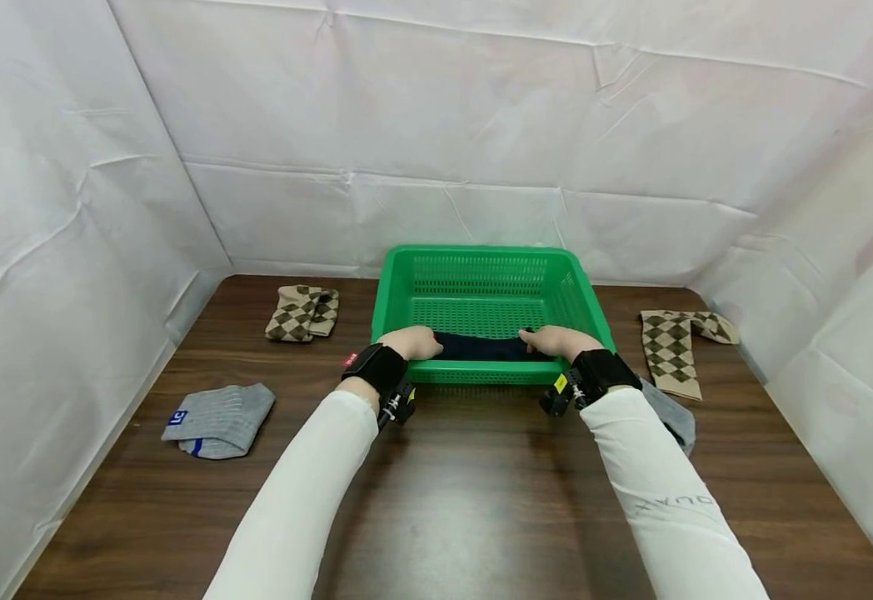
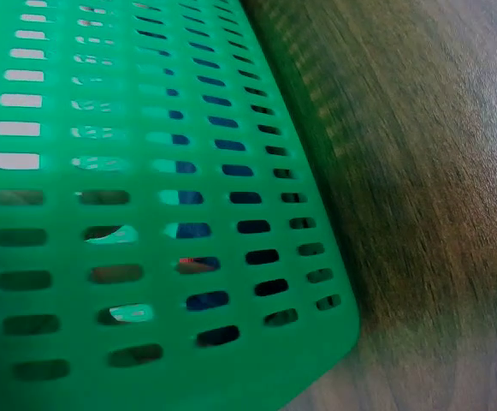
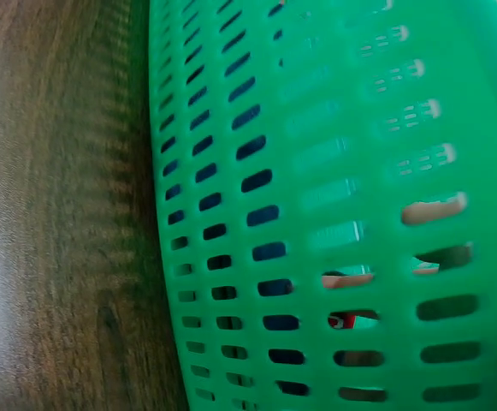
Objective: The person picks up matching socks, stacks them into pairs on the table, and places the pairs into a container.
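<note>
Fingers of the left hand [image 1: 414, 342] and right hand [image 1: 562, 341] pinch opposite ends of the dark cloth [image 1: 479, 347], which lies inside the basket [image 1: 485, 252] along its near wall. It looks light, soft and unbreakable; the ends suit a hold, though the middle would probably sag. The near rim sits close below both wrists; the open top leaves room upward.

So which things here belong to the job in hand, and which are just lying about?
In the job:
left hand
right hand
dark cloth, held by both
green basket, around the cloth

Lying about, apparently unused right now:
left checked cloth
right checked cloth
left grey cloth
right grey cloth, partly hidden
</note>
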Tool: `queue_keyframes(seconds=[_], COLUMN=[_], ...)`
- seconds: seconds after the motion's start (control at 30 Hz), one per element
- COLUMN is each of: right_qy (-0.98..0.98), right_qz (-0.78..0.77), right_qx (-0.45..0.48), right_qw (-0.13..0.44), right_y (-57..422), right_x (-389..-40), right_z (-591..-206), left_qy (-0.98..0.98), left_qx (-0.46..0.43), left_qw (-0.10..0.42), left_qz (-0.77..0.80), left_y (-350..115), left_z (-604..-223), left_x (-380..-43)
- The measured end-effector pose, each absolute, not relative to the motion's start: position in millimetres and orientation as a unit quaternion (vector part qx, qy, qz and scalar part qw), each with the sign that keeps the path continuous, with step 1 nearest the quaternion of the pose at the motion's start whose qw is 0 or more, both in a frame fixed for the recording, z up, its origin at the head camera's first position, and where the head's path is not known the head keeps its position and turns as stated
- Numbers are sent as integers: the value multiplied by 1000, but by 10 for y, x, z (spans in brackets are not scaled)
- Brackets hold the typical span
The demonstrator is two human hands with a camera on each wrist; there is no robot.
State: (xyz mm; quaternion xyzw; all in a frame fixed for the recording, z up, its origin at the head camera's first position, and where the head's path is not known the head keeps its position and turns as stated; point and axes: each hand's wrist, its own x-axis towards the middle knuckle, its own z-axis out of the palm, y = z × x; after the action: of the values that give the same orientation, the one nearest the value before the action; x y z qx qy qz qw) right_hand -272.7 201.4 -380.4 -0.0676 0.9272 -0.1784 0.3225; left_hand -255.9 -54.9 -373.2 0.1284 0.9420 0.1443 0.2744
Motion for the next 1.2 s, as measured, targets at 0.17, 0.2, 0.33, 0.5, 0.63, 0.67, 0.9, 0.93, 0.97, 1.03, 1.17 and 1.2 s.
queue_keyframes(seconds=[0.17, 0.2, 0.33, 0.5, 0.63, 0.67, 0.9, 0.93, 0.97, 1.03, 1.17, 1.2], right_qy=[926, 927, 927, 933, 943, 946, 955, 954, 953, 947, 927, 922], right_qz=[-164, -158, -137, -128, -176, -190, -254, -259, -259, -266, -275, -279], right_qx=[-73, -74, -71, -76, -85, -90, -141, -147, -155, -165, -191, -196], right_qw=[331, 332, 341, 327, 270, 248, 54, 21, -12, -69, -168, -185], right_y=[2015, 2012, 1999, 1987, 1976, 1974, 1962, 1963, 1963, 1953, 1939, 1940], right_x=[-2753, -2758, -2767, -2743, -2676, -2649, -2268, -2196, -2123, -1986, -1770, -1727], right_z=[-3780, -3781, -3797, -3772, -3685, -3661, -3614, -3635, -3661, -3715, -3849, -3877], left_qy=[944, 944, 943, 944, 952, 953, 948, 945, 940, 930, 908, 905], left_qx=[126, 124, 117, 109, 114, 118, 155, 161, 169, 181, 199, 199], left_qw=[277, 277, 278, 262, 196, 174, 12, -12, -37, -79, -135, -141], left_qz=[130, 130, 140, 165, 206, 217, 278, 286, 295, 311, 344, 349], left_y=[-547, -548, -543, -529, -518, -517, -530, -532, -536, -549, -597, -611], left_z=[-3759, -3764, -3773, -3762, -3716, -3703, -3668, -3683, -3701, -3742, -3838, -3867], left_x=[-2591, -2594, -2597, -2614, -2616, -2603, -2321, -2265, -2205, -2083, -1846, -1793])
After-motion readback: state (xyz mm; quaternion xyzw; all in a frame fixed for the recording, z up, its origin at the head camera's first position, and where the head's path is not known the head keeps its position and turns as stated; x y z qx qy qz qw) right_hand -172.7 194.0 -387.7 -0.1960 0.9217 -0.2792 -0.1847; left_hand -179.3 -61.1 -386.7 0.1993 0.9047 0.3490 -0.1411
